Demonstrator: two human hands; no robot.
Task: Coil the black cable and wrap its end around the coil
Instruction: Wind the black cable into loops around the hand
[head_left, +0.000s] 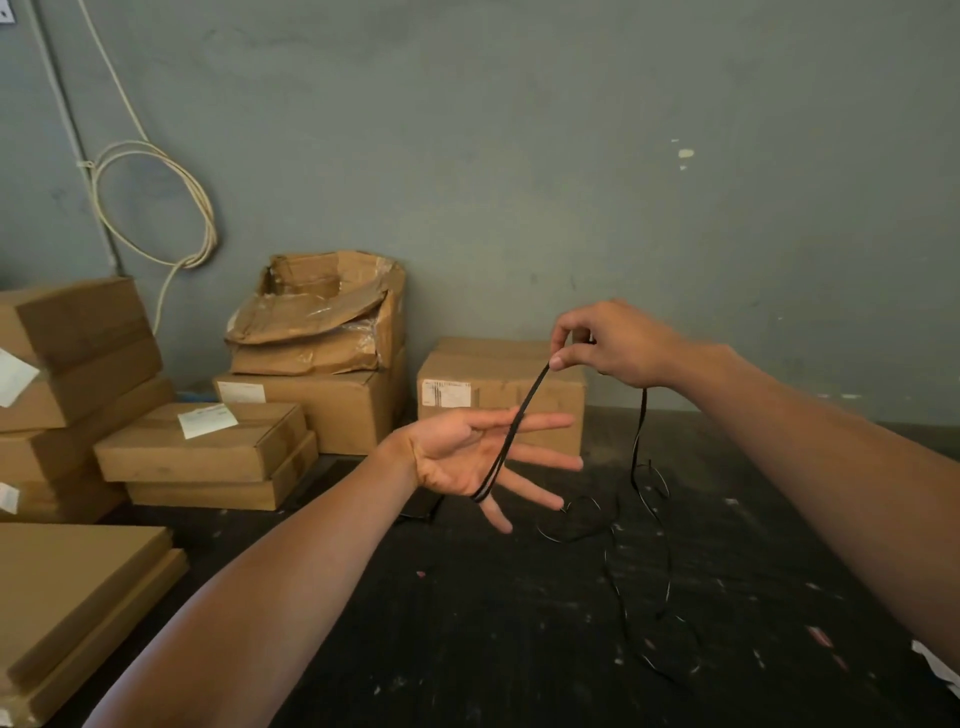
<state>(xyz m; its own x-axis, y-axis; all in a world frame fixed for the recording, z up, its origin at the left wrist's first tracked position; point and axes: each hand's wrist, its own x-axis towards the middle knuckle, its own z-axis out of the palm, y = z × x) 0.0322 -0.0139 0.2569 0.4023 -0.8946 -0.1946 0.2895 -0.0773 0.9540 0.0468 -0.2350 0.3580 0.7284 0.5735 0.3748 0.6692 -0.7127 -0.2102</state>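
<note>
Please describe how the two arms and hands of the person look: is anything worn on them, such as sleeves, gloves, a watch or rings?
Both arms are bare as far as the view shows; no sleeve enters the frame. The left hand and the right hand wear no gloves. No watch or bracelet shows on either wrist, and no ring is visible on the fingers that can be seen. No markings show on either arm.

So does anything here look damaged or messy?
Yes. The open cardboard box stacked against the wall is torn and crumpled, its flaps caved in. Most of the black cable also lies in loose tangles on the dark floor, not yet coiled.
</note>
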